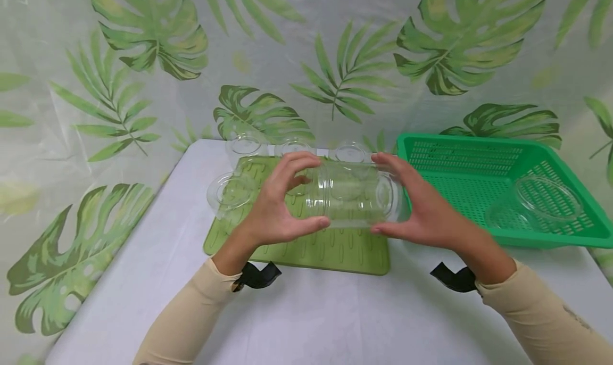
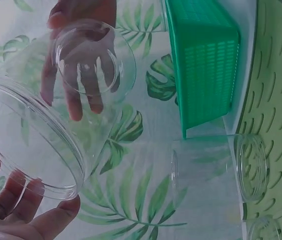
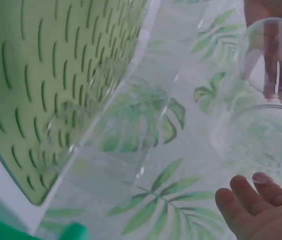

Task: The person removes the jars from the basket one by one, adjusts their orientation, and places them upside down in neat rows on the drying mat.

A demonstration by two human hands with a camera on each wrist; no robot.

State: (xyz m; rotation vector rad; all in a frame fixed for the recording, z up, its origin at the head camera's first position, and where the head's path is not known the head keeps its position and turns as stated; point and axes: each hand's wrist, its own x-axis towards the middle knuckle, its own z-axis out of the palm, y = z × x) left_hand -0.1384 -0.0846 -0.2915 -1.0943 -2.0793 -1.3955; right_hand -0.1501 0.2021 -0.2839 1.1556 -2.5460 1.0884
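Note:
A clear wide-mouthed jar [image 1: 353, 197] lies on its side in the air above the green drying mat [image 1: 316, 250]. My left hand [image 1: 275, 208] grips its ridged rim end, thumb in front and fingers over the far side. At the base end my right hand [image 1: 426, 210] holds it in the same way. In the left wrist view, fingertips [image 2: 33, 186] press on the jar's rim [image 2: 73, 162], and the other hand shows through the clear wall. The right wrist view has fingertips [image 3: 261, 178] spread at the jar's base [image 3: 268, 135].
Several clear jars stand on the mat, among them one at the left [image 1: 232, 192] and one at the back right [image 1: 350, 152]. A green basket [image 1: 479, 141] sits to the right with another clear jar [image 1: 546, 200] inside. A white table [image 1: 306, 317] lies beneath.

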